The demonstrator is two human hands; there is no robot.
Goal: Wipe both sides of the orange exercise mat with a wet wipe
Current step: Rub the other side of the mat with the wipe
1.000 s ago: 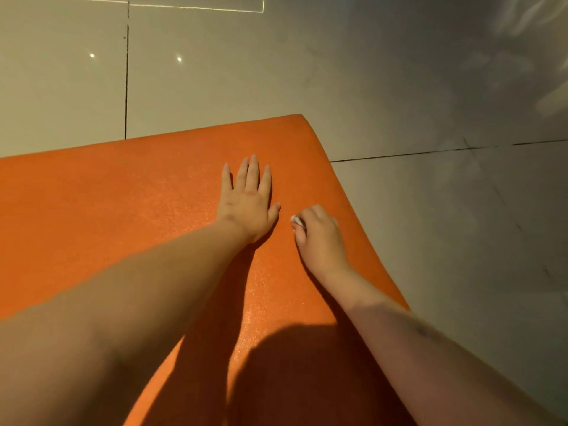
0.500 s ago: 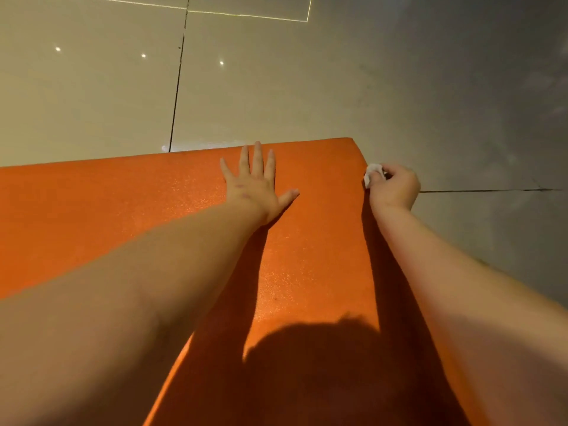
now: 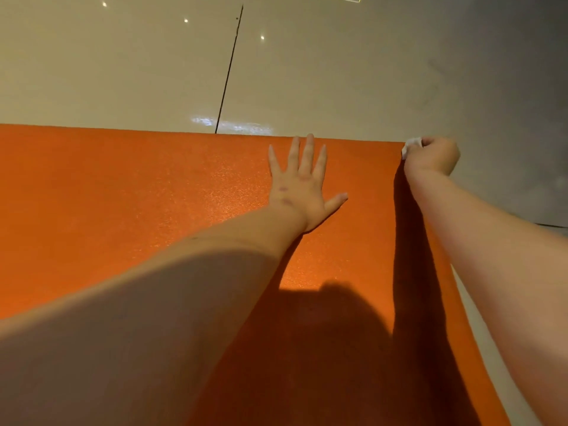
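The orange exercise mat lies flat on the floor, filling the lower and left part of the view, with its far edge running straight across and its far right corner just under the right hand. Its surface is finely grained and catches a soft sparkle where the light falls. At that corner the right hand is curled into a fist, gripping a small white wet wipe that pokes out at the thumb side and touches the mat's corner edge. The left hand rests palm down on the mat with fingers straight and spread, thumb out to the side, holding nothing; its fingertips reach close to the far edge. Both bare forearms stretch in from the bottom of the view, and a dark shadow covers the near part of the mat between them. Beyond the mat the floor is glossy pale tile, crossed by a dark grout line that meets the mat's far edge. Small bright light spots reflect in the tile, and the floor darkens to grey toward the right.
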